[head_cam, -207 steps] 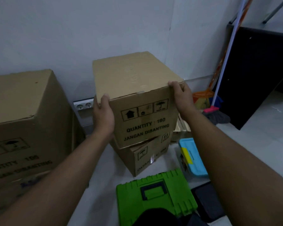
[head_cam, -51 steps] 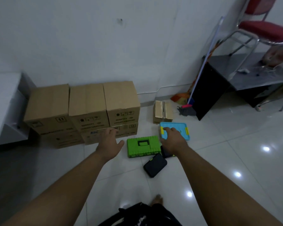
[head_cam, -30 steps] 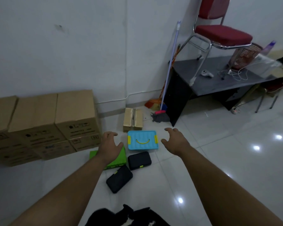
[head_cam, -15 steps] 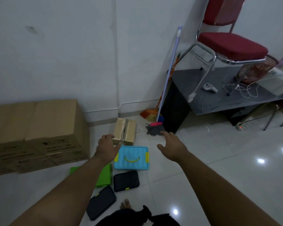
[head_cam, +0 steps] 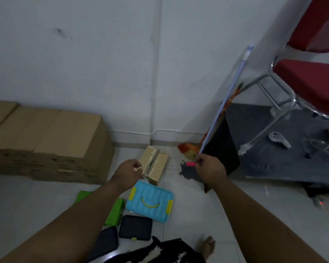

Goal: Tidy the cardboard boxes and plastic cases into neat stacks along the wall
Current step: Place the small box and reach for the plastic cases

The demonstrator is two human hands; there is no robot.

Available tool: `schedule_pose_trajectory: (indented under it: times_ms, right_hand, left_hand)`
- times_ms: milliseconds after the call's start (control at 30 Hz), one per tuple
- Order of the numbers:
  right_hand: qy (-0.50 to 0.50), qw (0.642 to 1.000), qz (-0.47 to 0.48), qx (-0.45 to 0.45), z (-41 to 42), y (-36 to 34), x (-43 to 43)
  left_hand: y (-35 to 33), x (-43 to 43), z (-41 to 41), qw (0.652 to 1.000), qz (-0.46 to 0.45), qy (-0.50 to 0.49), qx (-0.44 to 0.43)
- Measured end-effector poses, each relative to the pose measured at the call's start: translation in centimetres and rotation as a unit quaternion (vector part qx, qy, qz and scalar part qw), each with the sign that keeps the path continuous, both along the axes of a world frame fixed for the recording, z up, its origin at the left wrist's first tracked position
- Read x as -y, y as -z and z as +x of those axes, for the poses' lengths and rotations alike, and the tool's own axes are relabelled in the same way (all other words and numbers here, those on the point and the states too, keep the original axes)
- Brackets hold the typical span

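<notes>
Reaching for the small cardboard box (head_cam: 157,163) is judged to be the step in hand. The box lies on the floor near the wall, right of the stacked large cardboard boxes (head_cam: 51,141) and just beyond the blue plastic case (head_cam: 150,201). Its long axis runs from near to far, with the far end turned a little to the right, and the slightly parted seam of the top flaps follows the same line. The left hand (head_cam: 129,172) is at the left side of the box, fingers loosely curled, nothing held; contact cannot be told. The right hand (head_cam: 210,170) is over the mop head (head_cam: 188,172); its fingers are hidden, so its state cannot be told. The box should be taken by both long sides, low down, so that the flaps are kept closed.
</notes>
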State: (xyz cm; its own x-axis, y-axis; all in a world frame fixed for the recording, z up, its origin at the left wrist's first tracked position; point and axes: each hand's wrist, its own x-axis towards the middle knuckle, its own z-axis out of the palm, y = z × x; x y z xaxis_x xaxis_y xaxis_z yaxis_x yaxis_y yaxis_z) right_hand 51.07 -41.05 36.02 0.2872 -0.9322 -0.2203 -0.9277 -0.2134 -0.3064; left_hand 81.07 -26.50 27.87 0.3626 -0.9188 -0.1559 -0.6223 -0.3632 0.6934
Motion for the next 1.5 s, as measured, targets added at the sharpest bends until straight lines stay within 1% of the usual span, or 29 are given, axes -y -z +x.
schedule_pose_trajectory:
  times_ms: [100,300,400,600,800,967,1033,1200,1267,1367,1500]
  right_hand:
    - [-0.070,0.997,0.011,-0.010,-0.5,-0.2,5.4]
    - [-0.199,0.980,0.026,-0.009,-2.7,-0.1,14.0]
    - [-0.235,0.971,0.052,-0.021,-3.2,0.1,16.8]
    - [-0.254,0.958,0.136,0.015,-0.9,1.2,20.1]
    - [-0.285,0.944,0.166,0.011,3.5,2.9,21.3]
    - [-0.309,0.938,0.156,-0.002,7.2,2.7,22.7]
    - [-0.309,0.939,0.150,-0.009,8.6,2.7,23.8]
    - [-0.288,0.947,0.144,-0.015,12.1,3.8,26.5]
    - [-0.285,0.946,0.149,-0.021,13.6,4.8,27.5]
    - [-0.286,0.943,0.166,-0.027,15.8,7.0,29.0]
    - [-0.291,0.936,0.198,-0.034,18.7,12.4,31.6]
  left_hand:
    - [0.0,1.5,-1.3,0.998,0.017,-0.066,0.000]
    - [-1.4,3.5,-8.3,0.982,0.019,-0.185,0.039]
    - [-1.5,3.5,-11.6,0.968,0.024,-0.249,0.017]
    - [-1.5,2.8,-14.3,0.955,0.063,-0.290,0.018]
    - [0.0,3.8,-12.0,0.944,0.080,-0.321,0.009]
    - [2.0,6.4,-8.7,0.928,0.073,-0.364,-0.040]
    - [2.6,7.5,-7.3,0.926,0.068,-0.367,-0.061]
    - [3.9,9.5,-4.6,0.924,0.071,-0.369,-0.073]
    - [4.6,10.1,-3.9,0.920,0.073,-0.377,-0.077]
    - [6.3,11.2,-3.0,0.904,0.085,-0.403,-0.113]
    - [9.7,13.4,-2.1,0.878,0.101,-0.435,-0.172]
